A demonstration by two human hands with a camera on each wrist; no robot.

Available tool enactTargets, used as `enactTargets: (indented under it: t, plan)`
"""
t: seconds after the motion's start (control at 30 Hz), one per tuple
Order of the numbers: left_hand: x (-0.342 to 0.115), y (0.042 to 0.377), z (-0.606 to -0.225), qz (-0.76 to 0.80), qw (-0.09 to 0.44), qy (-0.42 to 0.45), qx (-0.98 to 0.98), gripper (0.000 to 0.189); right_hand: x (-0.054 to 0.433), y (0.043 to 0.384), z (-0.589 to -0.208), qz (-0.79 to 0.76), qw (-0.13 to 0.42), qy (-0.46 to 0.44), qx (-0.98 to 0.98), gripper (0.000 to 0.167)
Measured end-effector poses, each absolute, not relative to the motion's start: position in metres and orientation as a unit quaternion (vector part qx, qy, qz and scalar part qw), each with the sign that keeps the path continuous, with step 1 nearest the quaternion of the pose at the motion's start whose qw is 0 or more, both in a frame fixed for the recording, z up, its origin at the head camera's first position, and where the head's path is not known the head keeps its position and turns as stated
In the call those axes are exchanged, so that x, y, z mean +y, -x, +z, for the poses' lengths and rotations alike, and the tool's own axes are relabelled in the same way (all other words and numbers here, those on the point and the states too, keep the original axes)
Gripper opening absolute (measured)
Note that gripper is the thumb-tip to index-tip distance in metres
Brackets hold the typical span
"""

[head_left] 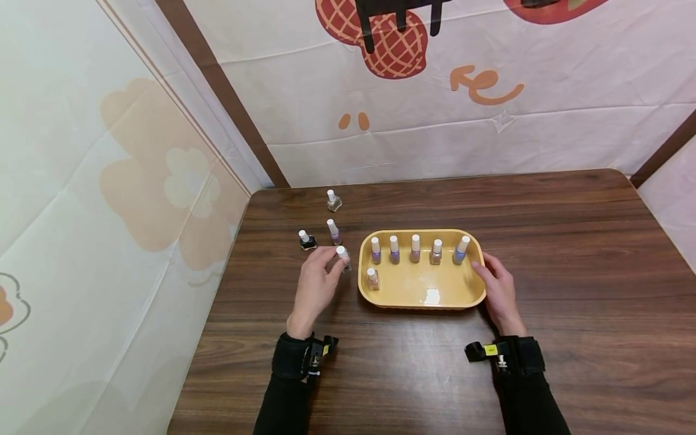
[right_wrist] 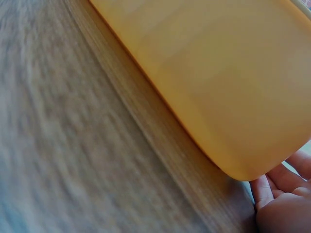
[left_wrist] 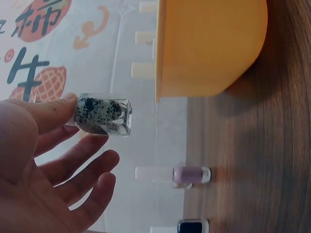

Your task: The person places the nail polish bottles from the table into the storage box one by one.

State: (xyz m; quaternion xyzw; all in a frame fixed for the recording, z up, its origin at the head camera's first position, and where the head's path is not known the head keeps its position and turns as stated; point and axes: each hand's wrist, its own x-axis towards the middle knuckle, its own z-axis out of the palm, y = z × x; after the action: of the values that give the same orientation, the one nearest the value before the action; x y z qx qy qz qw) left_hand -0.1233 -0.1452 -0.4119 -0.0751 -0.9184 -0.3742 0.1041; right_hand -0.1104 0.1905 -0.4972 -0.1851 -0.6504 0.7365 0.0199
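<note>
My left hand (head_left: 317, 284) pinches a nail polish bottle (left_wrist: 102, 115) by its white cap, just left of the yellow tray (head_left: 418, 299). In the left wrist view the bottle is clear glass with black specks inside, and it is held up off the table. My right hand (head_left: 499, 289) grips the tray's right end, with the thumb on the rim and the fingers outside. Several nail polish bottles stand in a row along the tray's back, the rightmost a blue bottle (head_left: 461, 250) that leans. A pinkish bottle (head_left: 373, 279) stands at the front left inside it.
Beyond the left hand, a black bottle (head_left: 307, 241), a purple bottle (head_left: 334, 232) and a clear bottle (head_left: 334, 201) stand on the wooden table (head_left: 571, 254). Printed cloth (head_left: 304, 96) hangs behind the table and along its left side.
</note>
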Motion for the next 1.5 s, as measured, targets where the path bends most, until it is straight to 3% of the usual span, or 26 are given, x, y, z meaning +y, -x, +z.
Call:
enactTargets:
  t: [0.53, 0.9, 1.5]
  plan:
    - [-0.124, 0.121, -0.410, -0.377, 0.098, 0.099, -0.916, 0.024, 0.191, 0.109, -0.496, 0.732, 0.012, 0.187, -0.655, 0.050]
    - [-0.109, 0.123, -0.413, -0.360, 0.063, 0.118, -0.923, 0.026, 0.191, 0.109, -0.498, 0.728, 0.012, 0.188, -0.659, 0.049]
    - [-0.088, 0.126, -0.422, -0.341, 0.058, 0.179, -0.921, 0.021, 0.192, 0.112, -0.501, 0.728, 0.018, 0.183, -0.660, 0.046]
